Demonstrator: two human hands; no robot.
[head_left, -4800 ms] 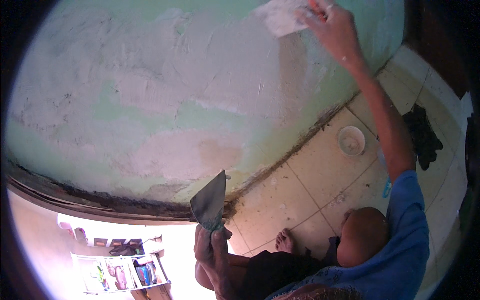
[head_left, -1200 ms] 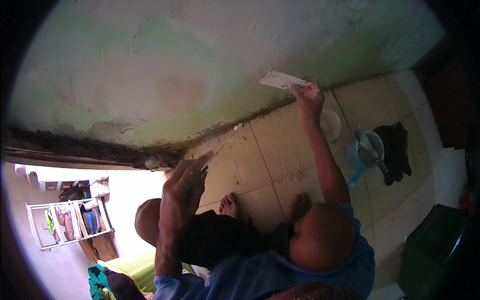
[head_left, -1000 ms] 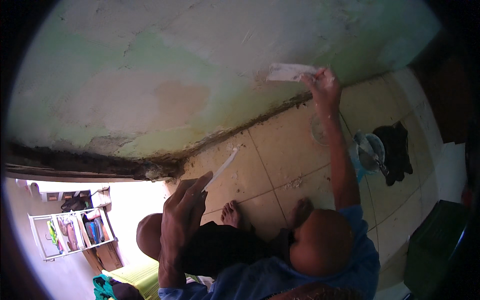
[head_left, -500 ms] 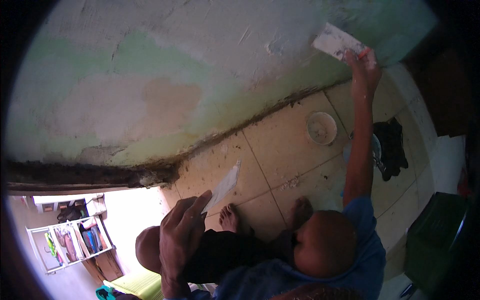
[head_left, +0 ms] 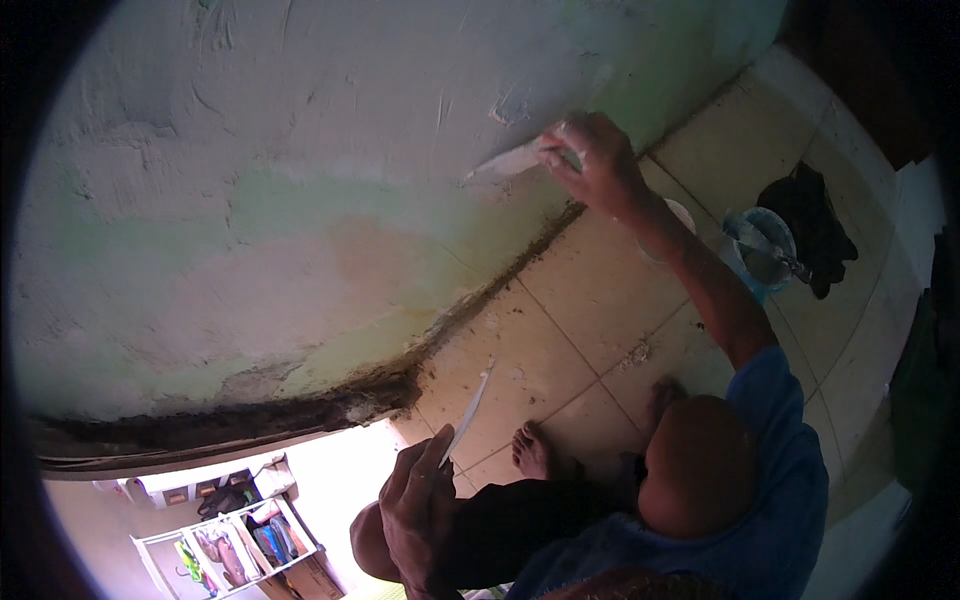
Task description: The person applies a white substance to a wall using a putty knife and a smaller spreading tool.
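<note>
My right hand (head_left: pixel 598 165) grips a white-smeared putty knife (head_left: pixel 512 163), its flat blade laid against the wall (head_left: pixel 330 120). Patches of grey-white filler and bare green paint cover that wall. Lower down, my left hand (head_left: pixel 418 500) is closed around a second thin pale blade, a filling knife (head_left: pixel 466 412) seen nearly edge-on. A bit of white paste sits at its tip, held over the floor in front of my knee. The handles of both tools are hidden in my fingers.
Behind my right forearm stands a round tub (head_left: pixel 680 215), partly covered. Beside it are a bucket (head_left: pixel 765 250) with a tool laid across and a black bag (head_left: pixel 808 225). White crumbs (head_left: pixel 634 356) lie on the floor tiles (head_left: pixel 540 330). A white rack (head_left: pixel 225 550) stands beyond the doorway.
My right hand has moved left along the wall, turning its putty knife. The blade in my left hand has tilted from broadside to nearly edge-on. The whole view has shifted.
</note>
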